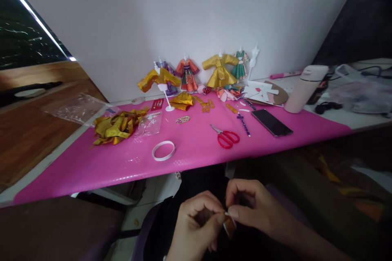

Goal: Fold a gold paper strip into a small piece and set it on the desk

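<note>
Both hands (pixel 220 216) pinch small glossy folded paper (pixel 229 225).

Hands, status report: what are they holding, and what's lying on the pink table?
Left hand and right hand pinch one small orange piece together, low over the lap. Red scissors, tape ring, phone lie untouched on pink table.

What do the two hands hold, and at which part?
Both hands, left hand and right hand, pinch a small orange paper piece at its top edge.
</note>
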A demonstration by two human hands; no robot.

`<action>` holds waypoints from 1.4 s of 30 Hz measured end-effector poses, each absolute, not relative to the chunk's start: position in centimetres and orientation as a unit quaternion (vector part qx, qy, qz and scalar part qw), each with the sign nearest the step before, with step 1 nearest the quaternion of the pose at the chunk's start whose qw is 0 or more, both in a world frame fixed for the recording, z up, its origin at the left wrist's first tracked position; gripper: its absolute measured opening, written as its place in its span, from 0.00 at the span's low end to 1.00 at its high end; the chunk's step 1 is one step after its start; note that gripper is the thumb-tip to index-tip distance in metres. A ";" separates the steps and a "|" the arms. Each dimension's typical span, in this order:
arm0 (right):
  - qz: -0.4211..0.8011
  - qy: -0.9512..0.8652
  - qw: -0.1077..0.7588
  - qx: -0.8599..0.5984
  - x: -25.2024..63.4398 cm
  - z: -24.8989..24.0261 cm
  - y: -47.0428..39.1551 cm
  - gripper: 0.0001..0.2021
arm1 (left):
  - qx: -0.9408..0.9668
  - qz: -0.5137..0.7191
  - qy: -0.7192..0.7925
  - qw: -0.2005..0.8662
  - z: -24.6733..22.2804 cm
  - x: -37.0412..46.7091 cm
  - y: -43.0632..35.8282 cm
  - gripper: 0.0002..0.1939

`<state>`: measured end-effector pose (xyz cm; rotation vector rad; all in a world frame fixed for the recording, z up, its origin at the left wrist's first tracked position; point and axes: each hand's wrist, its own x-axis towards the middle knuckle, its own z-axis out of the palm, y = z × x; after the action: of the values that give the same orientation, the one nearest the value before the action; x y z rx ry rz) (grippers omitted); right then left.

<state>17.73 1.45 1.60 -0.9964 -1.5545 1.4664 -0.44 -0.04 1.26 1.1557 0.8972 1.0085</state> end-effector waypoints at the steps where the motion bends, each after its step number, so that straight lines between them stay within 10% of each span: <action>1: 0.555 -0.613 0.401 -0.394 17.7 1.8 1.4 0.02 | 0.504 0.444 0.396 0.626 1.3 -0.5 0.0 0.21; 11: 0.110 -0.805 0.447 -0.375 17.8 3.9 0.1 0.07 | 0.503 0.462 0.428 0.592 1.4 0.0 0.0 0.12; 42: 0.076 -0.812 0.455 -0.358 17.6 3.2 0.3 0.09 | 0.572 0.491 0.430 0.497 0.6 0.3 -0.1 0.06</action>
<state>17.62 0.28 3.22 -0.8832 -2.0029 0.1885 0.28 -0.12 0.61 1.3852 1.0421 1.1880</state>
